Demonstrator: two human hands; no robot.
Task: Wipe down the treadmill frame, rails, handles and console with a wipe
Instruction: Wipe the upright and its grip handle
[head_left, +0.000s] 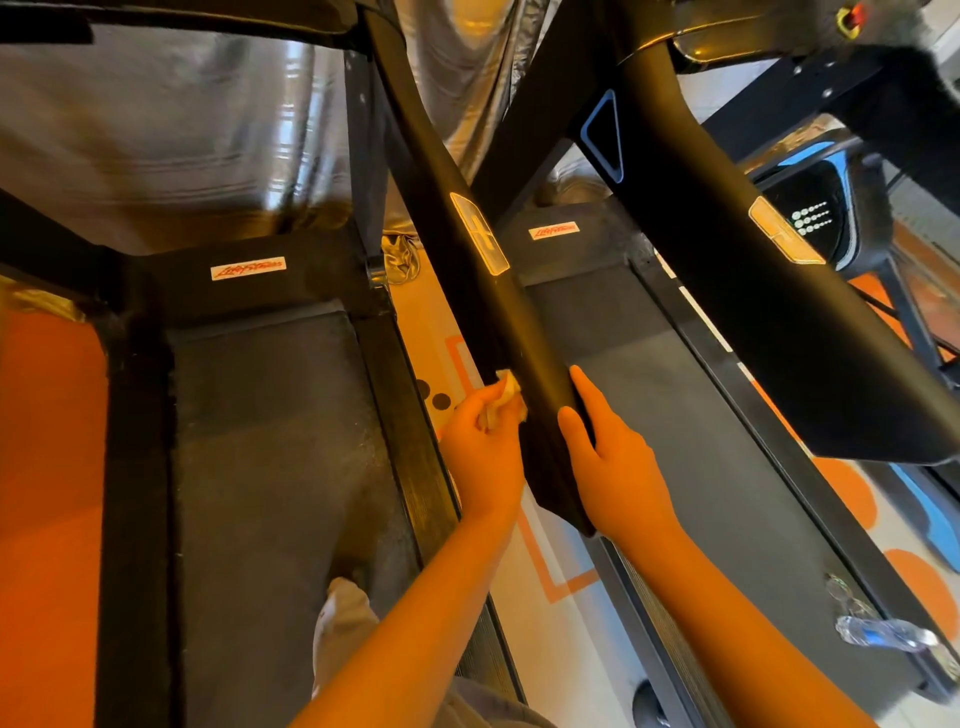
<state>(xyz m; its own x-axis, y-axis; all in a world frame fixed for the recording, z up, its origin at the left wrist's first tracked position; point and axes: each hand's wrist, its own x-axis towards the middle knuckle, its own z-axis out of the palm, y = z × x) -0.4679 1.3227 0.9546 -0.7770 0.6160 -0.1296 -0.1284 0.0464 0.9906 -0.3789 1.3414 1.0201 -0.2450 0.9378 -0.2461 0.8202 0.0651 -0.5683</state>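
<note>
Hands flank the near end of the black handrail (519, 317), which runs diagonally from the upper centre of the frame to the lower centre. Head view: the left hand (483, 452) has its fingers curled round a crumpled wipe (508, 387) and presses it to the rail's left flank, just below frame centre. The right hand (618, 467) lies with straight fingers flat along the right flank, holding nothing, apparently as a brace. The step in hand is judged to be wiping this rail. To do it well, the wipe should travel in long overlapping strokes up toward the pale sensor plate (478, 234) at upper centre. It should then cover the top and the right flank, which the bracing hand masks, so that hand must shift for full coverage. A small wad gives little contact, so unfolding it would help. The second handrail (753, 312), at right, appears not yet reached. A water bottle (883, 631) lies at lower right.
</note>
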